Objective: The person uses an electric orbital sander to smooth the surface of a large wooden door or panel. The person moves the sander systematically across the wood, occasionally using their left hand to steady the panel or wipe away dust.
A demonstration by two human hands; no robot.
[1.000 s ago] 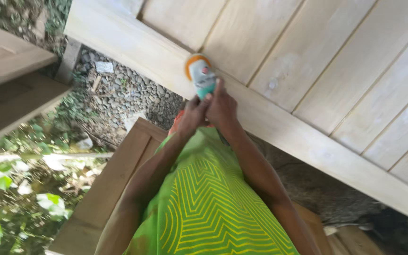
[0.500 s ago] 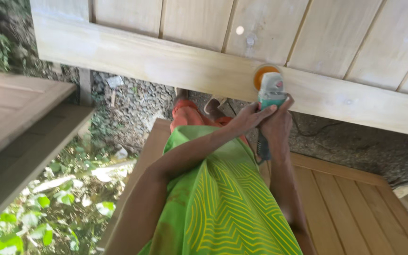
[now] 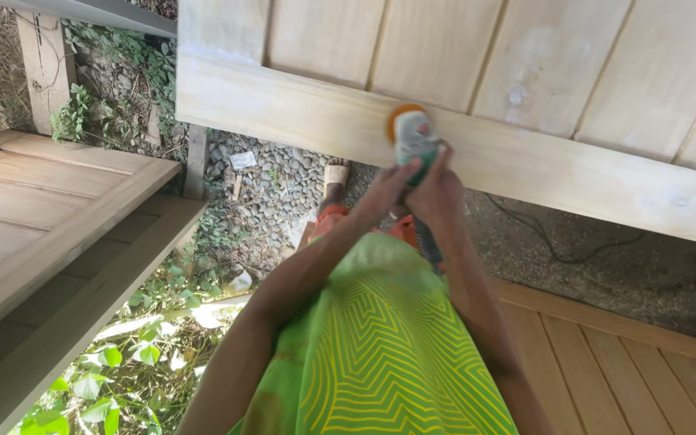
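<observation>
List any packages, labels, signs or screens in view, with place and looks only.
Label: on the teal power sander with orange pad, a pale patch on its top, held by both hands against the wooden rail.
Scrap of white wrapper or paper: flat on the gravel, roughly square.

Both hands — left hand, right hand — grip a teal sander with orange pad, pressed on a pale wooden door rail — gravel below.
</observation>
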